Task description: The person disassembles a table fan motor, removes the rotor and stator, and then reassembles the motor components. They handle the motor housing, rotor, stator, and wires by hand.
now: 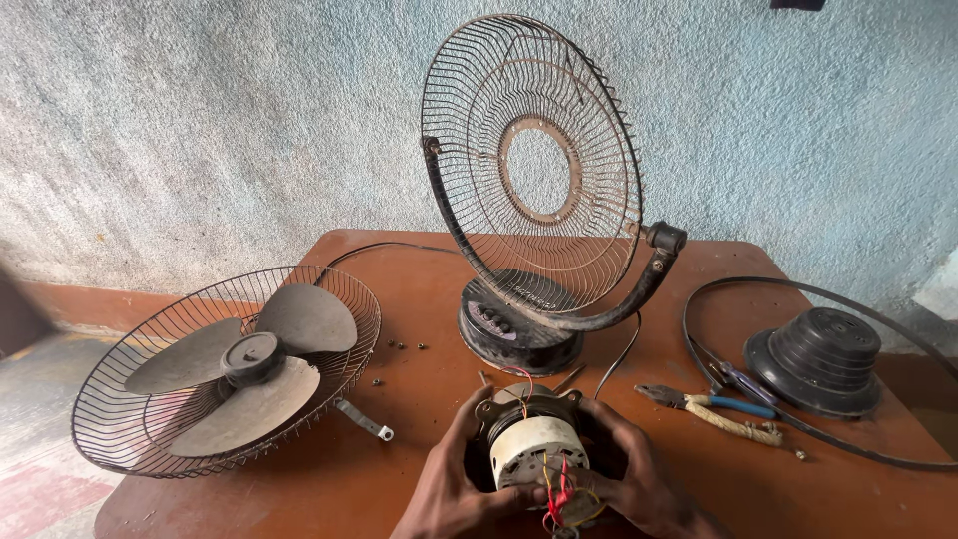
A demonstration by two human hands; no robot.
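Hands (544, 479) cradle round metal motor (529, 444)

A reddish-brown wooden table (419, 299) carries everything. Left of the fingers (477, 419) lies a wire guard half (130, 419) holding grey fan blades (249, 364). Beyond the fingertips stands a black round fan base (514, 329). Small screws (407, 345) lie scattered between. To the right rest blue-handled pliers (714, 407), a black ribbed motor cover (820, 359) and a thin rim band (848, 299).

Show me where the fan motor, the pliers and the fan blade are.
fan motor (529, 449), head view, on its white middle body.
pliers (714, 407), head view, on the handles.
fan blade (249, 361), head view, on the dark hub.
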